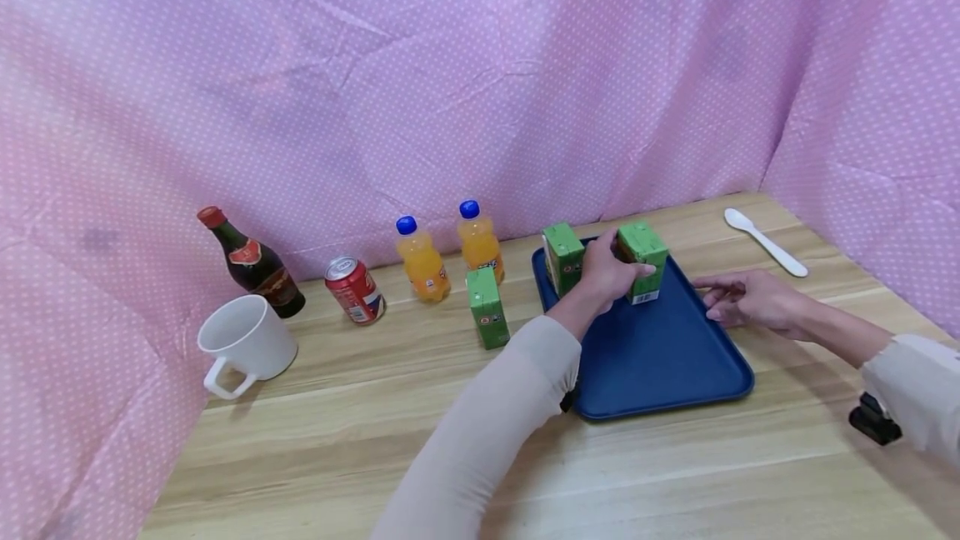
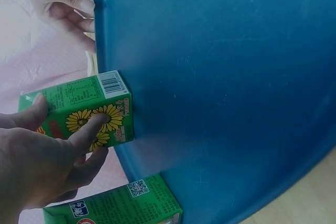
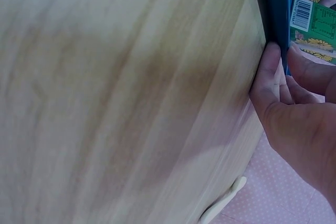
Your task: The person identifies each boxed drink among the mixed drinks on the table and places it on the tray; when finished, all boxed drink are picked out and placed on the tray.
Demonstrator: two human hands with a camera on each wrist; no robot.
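Observation:
My left hand (image 1: 606, 273) is at a green drink carton (image 1: 645, 261) with yellow flowers, standing at the far right of the blue tray (image 1: 660, 365). In the left wrist view the thumb lies on the carton's barcoded side and the index finger on its flowered face (image 2: 113, 111). A second green carton (image 1: 562, 261) stands close by at the tray's far left, left of this hand. On the tray's right side, my right hand (image 1: 753, 302) pinches the rim, one fingertip over it and another at its outer wall in the right wrist view.
Left of the tray stand a third green carton (image 1: 487, 307), two orange drink bottles (image 1: 423, 265) with blue caps, a red can (image 1: 355, 290), a dark bottle (image 1: 258, 265) and a white mug (image 1: 247, 340). A white spoon (image 1: 768, 244) lies right of the tray. Pink dotted cloth surrounds the table.

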